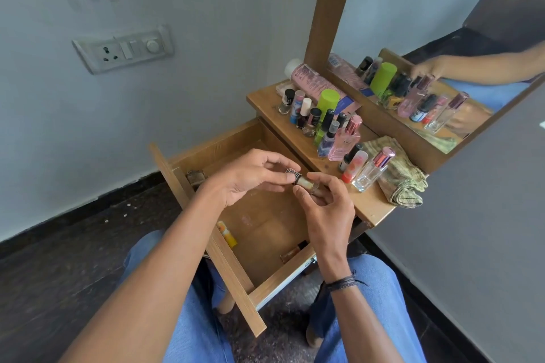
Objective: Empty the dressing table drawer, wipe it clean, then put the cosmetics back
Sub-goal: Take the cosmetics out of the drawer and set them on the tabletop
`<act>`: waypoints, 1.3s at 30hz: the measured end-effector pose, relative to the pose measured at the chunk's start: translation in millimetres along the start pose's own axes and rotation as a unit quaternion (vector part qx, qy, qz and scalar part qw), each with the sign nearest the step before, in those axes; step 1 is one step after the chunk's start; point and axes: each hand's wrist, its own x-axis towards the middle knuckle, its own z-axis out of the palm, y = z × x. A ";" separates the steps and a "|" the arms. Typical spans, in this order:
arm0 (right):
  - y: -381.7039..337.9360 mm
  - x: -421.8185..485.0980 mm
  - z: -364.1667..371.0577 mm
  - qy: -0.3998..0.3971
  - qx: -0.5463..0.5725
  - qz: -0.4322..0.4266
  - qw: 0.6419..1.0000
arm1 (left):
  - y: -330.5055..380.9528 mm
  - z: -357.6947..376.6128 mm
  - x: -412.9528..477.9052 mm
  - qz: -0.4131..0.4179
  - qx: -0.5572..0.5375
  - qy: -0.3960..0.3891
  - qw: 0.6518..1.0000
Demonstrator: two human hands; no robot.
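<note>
The wooden drawer (188, 180) of the dressing table stands pulled open over my lap. Above it both hands hold a small glass bottle (305, 182) lying sideways. My left hand (250, 177) pinches its dark striped cap; my right hand (324, 203) grips its body. In the drawer lie a yellow-orange tube (227, 234) by the front panel, a thin brownish bottle (290, 253) near the right side and a small metal item (195, 177) in the back left corner. Several cosmetics, among them a pink perfume bottle (343, 141) and a green-capped bottle (327, 102), stand on the tabletop (374, 206).
A folded greenish cloth (398, 177) lies on the tabletop's right end, below the mirror (442, 38). A switchboard (124, 48) sits on the wall at the left. My knees in blue jeans are under the drawer, with dark floor around.
</note>
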 end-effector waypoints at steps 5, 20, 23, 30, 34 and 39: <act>-3.4 -1.9 -0.4 -0.007 0.039 -0.010 0.999 | -5.5 -4.4 1.3 0.064 0.171 0.010 0.983; 12.1 0.2 1.4 -0.008 -0.020 -0.063 0.998 | -10.6 -4.1 10.1 0.110 0.117 0.238 0.958; 20.1 -4.9 5.4 -0.039 -0.070 -0.075 0.994 | 5.2 -13.4 20.8 0.122 0.092 0.333 0.930; 28.9 -14.7 12.3 -0.101 -0.169 -0.124 0.973 | 46.8 -29.8 58.6 0.148 0.233 0.372 0.886; 30.4 -13.1 12.4 -0.099 -0.171 -0.116 0.974 | 52.4 -34.7 61.1 0.135 0.256 0.404 0.868; 31.5 -13.1 12.4 -0.100 -0.177 -0.115 0.972 | 52.0 -47.0 53.7 0.133 0.260 0.417 0.861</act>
